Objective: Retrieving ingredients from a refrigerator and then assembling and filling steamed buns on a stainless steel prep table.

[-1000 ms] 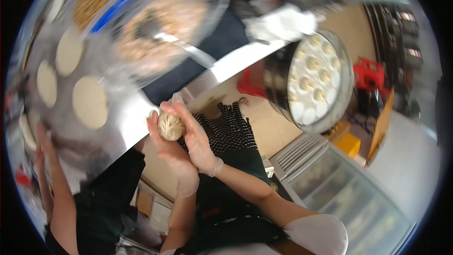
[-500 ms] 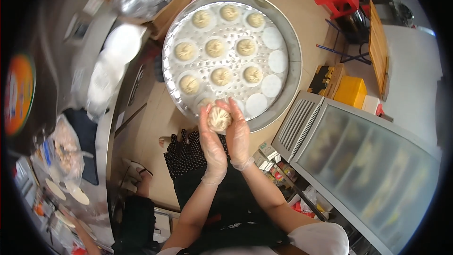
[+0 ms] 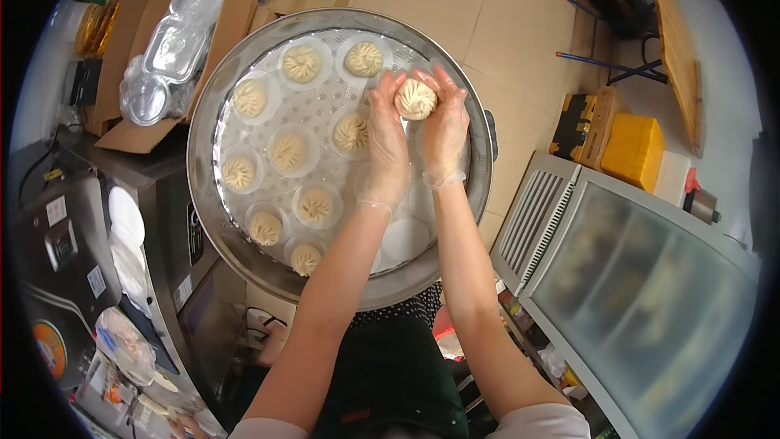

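Note:
A round pleated bun of pale dough is cupped between my two gloved hands, its swirled top facing up. My left hand curves round its left side and my right hand round its right side, both in clear plastic gloves. They are over the upper right part of a wide round metal steamer tray with a perforated base. Several more pleated buns stand on white paper rounds there, one just left of my left hand. A bare paper round lies near the tray's lower right, partly between my forearms.
A cardboard box holding foil trays in plastic stands at the upper left. Along the left runs a steel counter with white paper rounds and a plastic bag. A glass-topped freezer and yellow box are at right. Someone's sandalled foot shows lower left.
My hands have moved with the bun from the tray's near edge to its upper right. The view has shifted too, so the tray appears lower and further left.

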Tool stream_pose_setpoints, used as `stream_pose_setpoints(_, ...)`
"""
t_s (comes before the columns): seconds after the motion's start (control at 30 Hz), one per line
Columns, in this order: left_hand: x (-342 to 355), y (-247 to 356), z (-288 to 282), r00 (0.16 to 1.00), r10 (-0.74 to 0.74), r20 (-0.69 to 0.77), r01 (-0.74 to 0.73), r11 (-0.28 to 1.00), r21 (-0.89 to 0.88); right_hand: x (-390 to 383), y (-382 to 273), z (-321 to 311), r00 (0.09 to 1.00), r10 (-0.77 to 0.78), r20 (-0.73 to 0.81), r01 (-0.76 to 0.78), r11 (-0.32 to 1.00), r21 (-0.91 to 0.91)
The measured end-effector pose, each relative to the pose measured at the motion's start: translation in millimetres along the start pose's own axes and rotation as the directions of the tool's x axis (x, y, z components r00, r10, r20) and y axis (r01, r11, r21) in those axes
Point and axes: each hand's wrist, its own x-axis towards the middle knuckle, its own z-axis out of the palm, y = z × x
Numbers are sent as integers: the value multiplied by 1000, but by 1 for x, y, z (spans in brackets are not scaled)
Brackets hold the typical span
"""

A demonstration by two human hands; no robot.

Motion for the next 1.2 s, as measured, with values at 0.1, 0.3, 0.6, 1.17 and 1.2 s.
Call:
stream_pose_setpoints(0.1,16,-16,4,1000,12,5,-12,1000,25,19,15,-11,1000,6,-30,-5,999,46)
stream_pose_setpoints(0.3,27,-33,-2,1000,6,-8,-6,998,61,31,36,-24,1000,22,3,-22,999,25)
stream_pose_setpoints(0.6,14,-15,-4,997,76,2,-76,987,145,6,19,-22,990,-144,1,136,931,-340)
stream_pose_setpoints(1.17,-254,84,-110,985,-11,-175,135,684,717,-69,-35,-21,985,-88,147,172,521,-836)
stream_pose_setpoints(1.2,-281,86,-124,965,-57,-256,211,748,629,-95,-40,-25,988,-73,136,154,524,-837)
